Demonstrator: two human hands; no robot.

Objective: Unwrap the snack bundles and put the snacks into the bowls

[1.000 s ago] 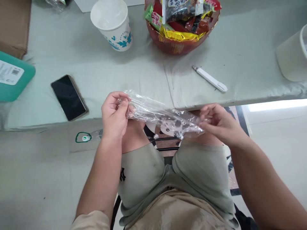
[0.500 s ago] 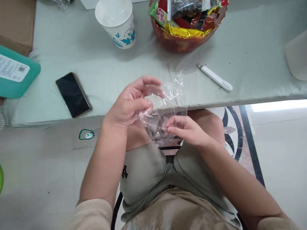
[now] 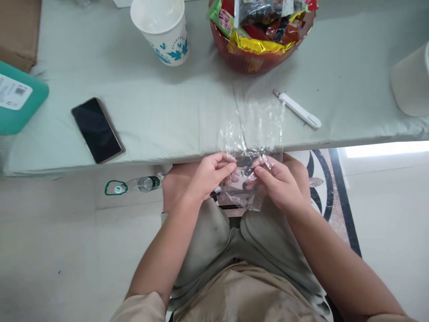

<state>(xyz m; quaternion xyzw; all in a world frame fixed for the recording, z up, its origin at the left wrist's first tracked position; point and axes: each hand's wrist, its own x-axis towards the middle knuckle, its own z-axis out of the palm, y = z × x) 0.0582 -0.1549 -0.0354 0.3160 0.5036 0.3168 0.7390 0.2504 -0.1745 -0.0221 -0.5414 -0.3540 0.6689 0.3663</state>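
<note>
A clear plastic bag (image 3: 254, 125), crinkled and see-through, spans the table's front edge and hangs over my lap. My left hand (image 3: 217, 172) pinches its left side between thumb and fingers. On the other side, my right hand (image 3: 275, 179) grips the film with thumb and bent fingers. Both hands are close together, just below the table edge. I can see no contents in the bag. Beyond it to the right lies a slim white-handled tool (image 3: 298, 109) with a small metal tip.
The table (image 3: 161, 107) has a pale green cover. On it are a phone (image 3: 98, 129), a paper cup (image 3: 167, 36), a red bowl (image 3: 248, 60) of packaged snacks, a teal container (image 3: 23, 112), and a whitish container (image 3: 412, 82). A plastic bottle (image 3: 145, 183) lies on the floor.
My left hand has come down and right, from beside the bag's upper left to its lower middle. My right hand has shifted slightly right. The bag is spread wider, and the floor bottle shows.
</note>
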